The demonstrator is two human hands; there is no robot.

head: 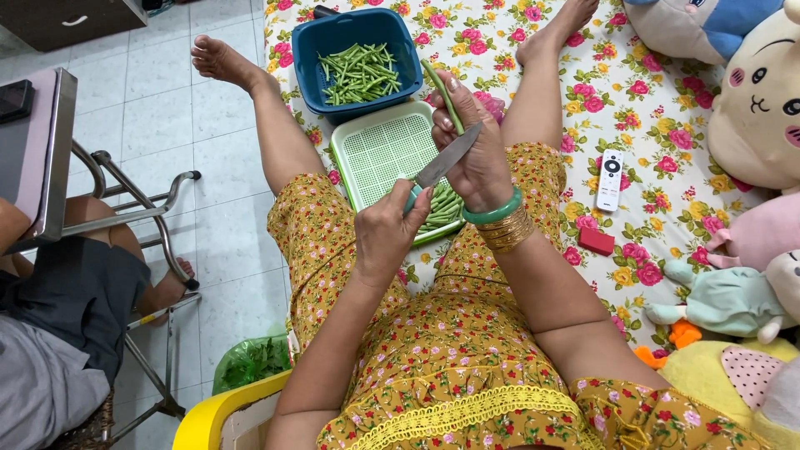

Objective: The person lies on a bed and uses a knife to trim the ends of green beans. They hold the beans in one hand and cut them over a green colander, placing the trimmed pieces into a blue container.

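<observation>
The left hand is gripping the teal handle of a knife, fingers clamped round it, blade pointing up and to the right. The right hand is pinching a long green bean upright, the blade lying against its fingers below the bean. Both hands are working close together above a pale green perforated tray resting on the person's lap, with cut bean pieces lying at its near right corner. A blue tub of untrimmed beans is sitting just beyond on the floral bed sheet. In my judgement, the cut is best made with the edge angled away from the thumb, over the tray.
</observation>
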